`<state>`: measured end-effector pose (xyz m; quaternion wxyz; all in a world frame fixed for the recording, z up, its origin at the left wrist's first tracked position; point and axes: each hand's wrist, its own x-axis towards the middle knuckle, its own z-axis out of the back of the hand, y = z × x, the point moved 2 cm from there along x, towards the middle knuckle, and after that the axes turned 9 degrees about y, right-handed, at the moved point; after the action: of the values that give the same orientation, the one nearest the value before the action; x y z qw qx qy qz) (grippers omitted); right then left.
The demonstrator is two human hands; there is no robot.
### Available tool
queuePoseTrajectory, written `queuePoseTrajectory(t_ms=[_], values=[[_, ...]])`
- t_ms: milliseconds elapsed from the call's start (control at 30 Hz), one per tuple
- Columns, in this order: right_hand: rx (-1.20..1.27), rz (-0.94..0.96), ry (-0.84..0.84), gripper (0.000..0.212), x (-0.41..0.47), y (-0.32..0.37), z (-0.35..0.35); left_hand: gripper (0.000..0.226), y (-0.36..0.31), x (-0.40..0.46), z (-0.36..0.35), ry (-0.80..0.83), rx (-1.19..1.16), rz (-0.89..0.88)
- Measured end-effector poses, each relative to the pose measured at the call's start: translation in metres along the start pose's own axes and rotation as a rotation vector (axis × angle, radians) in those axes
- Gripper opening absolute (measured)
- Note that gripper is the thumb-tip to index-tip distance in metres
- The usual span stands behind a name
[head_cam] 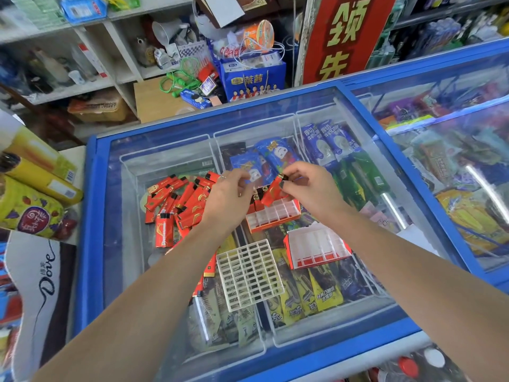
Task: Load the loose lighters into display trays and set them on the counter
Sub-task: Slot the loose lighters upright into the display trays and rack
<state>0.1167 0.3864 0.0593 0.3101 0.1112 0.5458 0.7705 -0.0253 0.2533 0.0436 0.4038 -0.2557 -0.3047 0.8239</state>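
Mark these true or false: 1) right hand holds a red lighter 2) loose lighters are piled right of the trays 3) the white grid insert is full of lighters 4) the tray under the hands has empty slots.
1) True: the right hand pinches a red lighter.
2) False: the loose lighters lie left of the trays, on the freezer lid.
3) False: the white grid insert holds none.
4) True: the orange tray shows many empty slots.

Glossy red plastic lighters (176, 205), white plastic grid (249, 274), smooth reflective glass freezer lid (132, 244)
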Motion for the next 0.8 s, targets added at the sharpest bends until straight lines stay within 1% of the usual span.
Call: queuePoseTrajectory(t_ms=[67,167,400,800], values=[[-0.188,0.076,-0.017,0.017,-0.001,-0.002,-0.001,0.032,0.01,-0.001,-0.002,0.036,0.091,0.055],[-0.386,0.185,0.052,0.019,-0.002,-0.007,-0.007,0.038,0.016,-0.002,-0.007,0.125,0.129,0.123],[-0.656,0.265,0.152,0.017,0.005,-0.018,-0.029,0.04,0.017,-0.003,-0.012,0.129,0.128,0.137],[-0.83,0.202,0.134,0.016,0.012,-0.027,-0.031,0.045,0.025,-0.002,-0.016,0.122,0.101,0.126]])
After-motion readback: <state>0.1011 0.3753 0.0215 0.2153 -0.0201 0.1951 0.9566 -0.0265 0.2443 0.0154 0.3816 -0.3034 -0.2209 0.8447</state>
